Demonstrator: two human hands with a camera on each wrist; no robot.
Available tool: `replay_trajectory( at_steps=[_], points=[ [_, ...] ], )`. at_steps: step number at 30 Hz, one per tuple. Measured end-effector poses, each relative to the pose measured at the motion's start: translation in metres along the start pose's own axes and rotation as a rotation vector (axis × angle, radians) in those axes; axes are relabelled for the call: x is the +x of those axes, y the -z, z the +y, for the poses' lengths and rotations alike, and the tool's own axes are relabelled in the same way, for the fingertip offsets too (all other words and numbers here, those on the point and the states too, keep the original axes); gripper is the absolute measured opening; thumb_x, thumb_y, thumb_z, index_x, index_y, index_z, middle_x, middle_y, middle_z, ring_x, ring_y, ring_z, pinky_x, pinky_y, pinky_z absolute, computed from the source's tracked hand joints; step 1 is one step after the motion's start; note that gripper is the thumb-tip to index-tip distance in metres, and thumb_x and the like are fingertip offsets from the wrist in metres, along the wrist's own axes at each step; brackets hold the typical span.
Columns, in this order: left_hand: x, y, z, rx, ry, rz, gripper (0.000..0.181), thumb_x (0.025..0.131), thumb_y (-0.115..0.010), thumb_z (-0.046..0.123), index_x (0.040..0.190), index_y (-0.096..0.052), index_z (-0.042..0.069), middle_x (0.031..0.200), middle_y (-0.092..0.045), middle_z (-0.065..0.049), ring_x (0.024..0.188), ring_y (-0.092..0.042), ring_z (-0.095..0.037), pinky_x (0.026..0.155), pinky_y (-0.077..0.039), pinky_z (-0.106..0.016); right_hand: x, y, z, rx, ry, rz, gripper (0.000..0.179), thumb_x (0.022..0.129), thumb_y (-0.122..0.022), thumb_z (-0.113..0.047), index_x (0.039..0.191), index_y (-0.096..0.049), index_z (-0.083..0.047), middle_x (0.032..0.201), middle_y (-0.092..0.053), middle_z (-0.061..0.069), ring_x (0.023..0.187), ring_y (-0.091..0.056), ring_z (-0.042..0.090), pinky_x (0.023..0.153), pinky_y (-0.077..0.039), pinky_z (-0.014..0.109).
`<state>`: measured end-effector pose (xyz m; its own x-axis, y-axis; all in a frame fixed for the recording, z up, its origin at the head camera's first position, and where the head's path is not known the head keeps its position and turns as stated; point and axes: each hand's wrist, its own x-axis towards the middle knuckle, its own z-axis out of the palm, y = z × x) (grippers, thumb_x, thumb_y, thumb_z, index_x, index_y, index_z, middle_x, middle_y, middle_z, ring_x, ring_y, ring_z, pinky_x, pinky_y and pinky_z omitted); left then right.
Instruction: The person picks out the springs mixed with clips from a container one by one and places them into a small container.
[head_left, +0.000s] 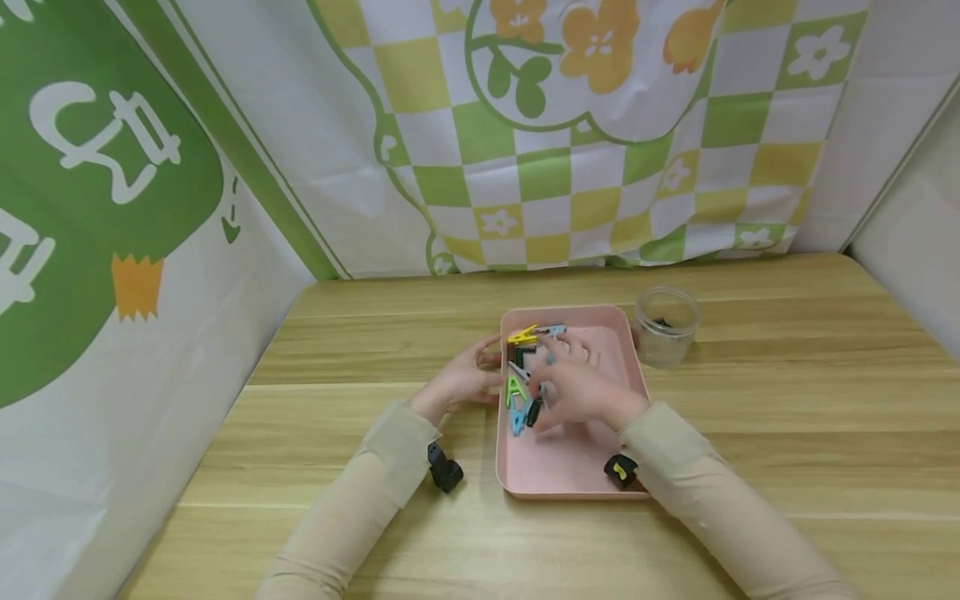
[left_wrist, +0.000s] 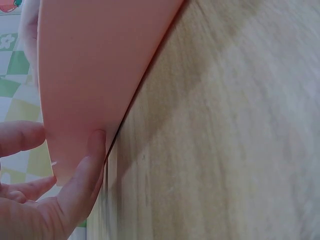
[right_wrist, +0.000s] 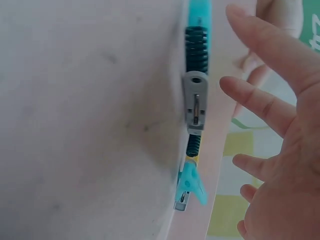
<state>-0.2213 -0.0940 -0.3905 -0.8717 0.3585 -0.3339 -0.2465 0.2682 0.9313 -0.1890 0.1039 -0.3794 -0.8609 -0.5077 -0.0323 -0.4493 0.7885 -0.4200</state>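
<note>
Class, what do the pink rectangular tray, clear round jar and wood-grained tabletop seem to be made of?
Pink rectangular tray: probably smooth matte plastic; even colour, thin moulded-looking rim.
Clear round jar: plastic or glass, glossy; see-through walls.
Wood-grained tabletop: wood or laminate, satin-looking; streaked grain.

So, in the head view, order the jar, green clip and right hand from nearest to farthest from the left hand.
1. Green clip: left in the tray.
2. Right hand: over the tray.
3. Jar: right of the tray.

White, green-printed fabric walls (head_left: 247, 292), one checkered with flowers, border a wood-grain tabletop (head_left: 825, 467).
</note>
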Motion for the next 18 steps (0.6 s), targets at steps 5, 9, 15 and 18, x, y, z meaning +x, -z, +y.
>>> replay_trajectory(
  at_steps=[5, 9, 15, 18],
  points=[
    [0.0001, 0.0002, 0.0011, 0.003, 0.001, -0.004, 0.074, 0.091, -0.053, -0.005, 0.152, -0.018, 0.016, 0.149, -0.032, -0.021, 0.115, -0.055, -0.035, 0.085, -0.057, -0.042, 0.0015, -0.0031, -0.0011, -0.046, -0.003, -0.01, 0.033, 0.058, -0.088, -0.042, 0.078, -0.066, -0.027, 0.154, -0.022, 0.022, 0.139, -0.006, 0.049, 0.108, -0.004, 0.067],
    [-0.0008, 0.0, 0.0019, 0.012, 0.003, -0.004, 0.073, 0.091, -0.054, -0.004, 0.152, -0.019, 0.017, 0.149, -0.032, -0.021, 0.114, -0.056, -0.035, 0.084, -0.057, -0.042, 0.002, -0.0042, -0.0009, -0.076, 0.004, -0.002, 0.034, 0.058, -0.087, -0.045, 0.078, -0.067, -0.026, 0.152, -0.026, 0.023, 0.139, -0.009, 0.049, 0.108, -0.007, 0.067],
    [-0.001, -0.0012, 0.0024, 0.011, 0.016, 0.017, 0.073, 0.091, -0.054, -0.005, 0.151, -0.021, 0.018, 0.148, -0.033, -0.019, 0.113, -0.057, -0.034, 0.083, -0.057, -0.042, 0.0019, -0.0051, -0.0014, -0.103, 0.014, 0.005, 0.034, 0.059, -0.086, -0.046, 0.075, -0.066, -0.023, 0.15, -0.03, 0.022, 0.138, -0.012, 0.047, 0.108, -0.009, 0.066],
    [-0.0012, -0.0016, 0.0022, 0.011, 0.014, 0.016, 0.073, 0.091, -0.054, -0.005, 0.151, -0.02, 0.017, 0.148, -0.033, -0.02, 0.113, -0.056, -0.035, 0.083, -0.057, -0.042, 0.0021, -0.0067, -0.0018, -0.109, 0.022, 0.007, 0.034, 0.06, -0.085, -0.046, 0.072, -0.064, -0.022, 0.15, -0.03, 0.022, 0.138, -0.014, 0.047, 0.108, -0.01, 0.065]
  ],
)
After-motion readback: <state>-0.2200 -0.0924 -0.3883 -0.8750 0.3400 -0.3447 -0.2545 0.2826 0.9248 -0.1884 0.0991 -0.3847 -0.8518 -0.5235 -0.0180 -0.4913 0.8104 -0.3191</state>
